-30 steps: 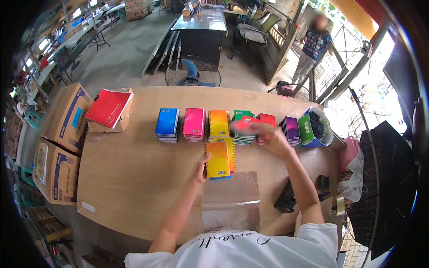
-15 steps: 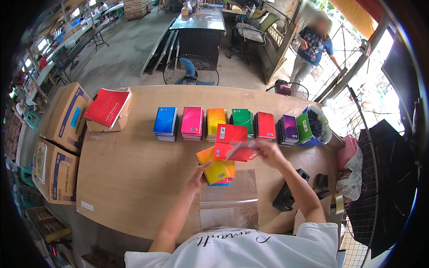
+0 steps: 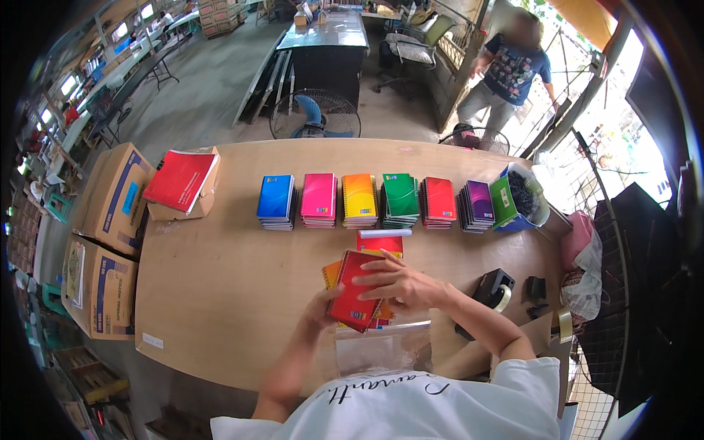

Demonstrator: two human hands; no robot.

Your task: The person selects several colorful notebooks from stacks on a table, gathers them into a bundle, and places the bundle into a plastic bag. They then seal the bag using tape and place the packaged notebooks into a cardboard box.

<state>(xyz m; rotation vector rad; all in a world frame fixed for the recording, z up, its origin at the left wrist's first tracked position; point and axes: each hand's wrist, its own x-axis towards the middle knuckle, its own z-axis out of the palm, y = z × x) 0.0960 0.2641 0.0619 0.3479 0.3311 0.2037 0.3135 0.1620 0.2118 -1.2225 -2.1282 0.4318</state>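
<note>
My left hand is closed round the left edge of a small fanned stack of spiral notebooks, held above the table. A red spiral notebook lies on top, and an orange notebook sticks out beneath it at the left. Fingers of my right hand spread over the red cover and grip its right side; the thumb is hidden. Just beyond lies a red and yellow piece with a white edge, its kind unclear. Clear plastic sleeves lie on the table close to me.
Across the table runs a row of notebook stacks, from blue to purple. A bin stands at the right end, a tape dispenser nearer. Cartons flank the left; a person stands beyond the table.
The red notebook now covers the held stack, which was topped by a yellow one. My right hand has come down and left onto it. The stack has shifted slightly nearer me.
</note>
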